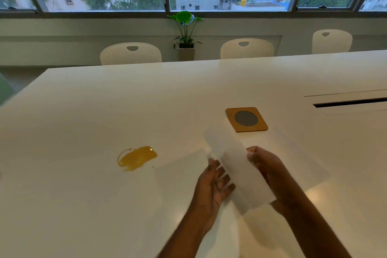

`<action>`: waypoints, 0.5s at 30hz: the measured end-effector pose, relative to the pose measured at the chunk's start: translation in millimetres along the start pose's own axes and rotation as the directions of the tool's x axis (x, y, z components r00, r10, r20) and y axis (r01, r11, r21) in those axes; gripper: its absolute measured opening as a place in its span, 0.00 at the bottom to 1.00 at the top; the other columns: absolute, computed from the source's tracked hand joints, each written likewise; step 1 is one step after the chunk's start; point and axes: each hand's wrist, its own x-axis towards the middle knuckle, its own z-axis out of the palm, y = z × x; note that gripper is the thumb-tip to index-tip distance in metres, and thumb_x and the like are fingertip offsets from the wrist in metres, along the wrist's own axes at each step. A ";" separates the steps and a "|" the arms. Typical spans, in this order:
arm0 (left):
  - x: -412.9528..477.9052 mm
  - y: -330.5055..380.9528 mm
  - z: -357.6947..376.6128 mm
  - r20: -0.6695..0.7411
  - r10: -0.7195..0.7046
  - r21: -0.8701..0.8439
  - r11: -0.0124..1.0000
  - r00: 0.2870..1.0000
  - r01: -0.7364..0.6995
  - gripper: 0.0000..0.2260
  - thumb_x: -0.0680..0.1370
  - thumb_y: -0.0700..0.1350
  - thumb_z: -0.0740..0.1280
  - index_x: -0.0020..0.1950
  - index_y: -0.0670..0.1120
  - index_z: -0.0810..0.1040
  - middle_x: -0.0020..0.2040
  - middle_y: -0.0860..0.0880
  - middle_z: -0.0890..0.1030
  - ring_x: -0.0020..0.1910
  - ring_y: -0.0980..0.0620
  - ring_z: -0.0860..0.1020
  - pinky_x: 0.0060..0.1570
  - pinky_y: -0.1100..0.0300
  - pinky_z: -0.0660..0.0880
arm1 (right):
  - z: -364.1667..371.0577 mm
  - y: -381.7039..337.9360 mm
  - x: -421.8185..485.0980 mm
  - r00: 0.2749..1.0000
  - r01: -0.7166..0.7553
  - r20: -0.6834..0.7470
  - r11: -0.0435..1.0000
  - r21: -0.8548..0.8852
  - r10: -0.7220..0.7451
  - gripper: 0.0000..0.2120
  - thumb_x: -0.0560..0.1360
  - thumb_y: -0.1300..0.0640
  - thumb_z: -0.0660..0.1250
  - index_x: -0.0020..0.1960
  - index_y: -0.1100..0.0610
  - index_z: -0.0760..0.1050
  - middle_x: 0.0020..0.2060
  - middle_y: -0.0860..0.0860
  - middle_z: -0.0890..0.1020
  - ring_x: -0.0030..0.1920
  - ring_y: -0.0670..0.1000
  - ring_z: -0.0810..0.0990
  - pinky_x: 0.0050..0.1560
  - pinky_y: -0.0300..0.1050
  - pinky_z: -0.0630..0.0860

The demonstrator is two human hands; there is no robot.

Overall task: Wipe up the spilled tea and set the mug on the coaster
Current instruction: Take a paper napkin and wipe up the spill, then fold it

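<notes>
Tea spill (136, 158) lower left of centre on bench (83, 111), unwiped; coaster (246, 119) right of centre, bare; mug not in view; tissue (234, 165) raised at lower centre, blurred; right hand (267, 166) fingers curled on its edge; left hand (213, 184) fingers loosely spread against it, grip unclear; wiping and mug placement both left.

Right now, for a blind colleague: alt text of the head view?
A right hand grips a white paper sheet above a white table, the left hand open beside it. A yellow-brown tea puddle lies left; a square wooden coaster beyond.
</notes>
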 end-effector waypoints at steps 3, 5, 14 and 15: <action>-24.2 12.4 -25.3 0.017 -0.009 -0.229 0.973 1.000 0.013 0.28 0.81 0.60 0.71 0.74 0.43 0.83 0.72 0.34 0.83 0.69 0.33 0.85 0.60 0.38 0.85 | 29.0 17.2 -4.0 0.996 -0.034 0.079 0.998 0.051 0.030 0.21 0.77 0.46 0.68 0.57 0.64 0.77 0.48 0.67 0.85 0.45 0.65 0.86 0.41 0.53 0.85; -40.4 16.5 -43.7 -0.018 0.007 -0.273 0.962 1.000 -0.012 0.27 0.83 0.59 0.70 0.75 0.41 0.82 0.73 0.32 0.82 0.70 0.32 0.83 0.65 0.35 0.83 | 46.6 28.9 -5.3 0.995 -0.057 0.081 0.995 0.076 0.051 0.15 0.83 0.51 0.68 0.57 0.64 0.79 0.48 0.66 0.86 0.45 0.63 0.86 0.43 0.52 0.85; -99.6 42.8 -86.7 -0.249 0.167 -0.052 0.981 0.954 -0.186 0.25 0.79 0.48 0.76 0.74 0.40 0.80 0.66 0.31 0.86 0.64 0.26 0.85 0.66 0.27 0.80 | 112.5 53.7 -9.8 0.999 -0.050 0.008 0.991 -0.124 0.051 0.07 0.81 0.48 0.73 0.50 0.50 0.87 0.41 0.52 0.89 0.37 0.47 0.84 0.40 0.41 0.81; -104.2 45.6 -90.9 -0.255 0.186 -0.049 0.978 0.949 -0.205 0.23 0.80 0.46 0.77 0.74 0.40 0.80 0.65 0.32 0.86 0.62 0.27 0.86 0.62 0.30 0.83 | 119.6 55.4 -11.0 0.998 -0.056 0.008 0.991 -0.123 0.057 0.06 0.80 0.48 0.75 0.51 0.49 0.87 0.40 0.50 0.89 0.36 0.46 0.85 0.38 0.37 0.80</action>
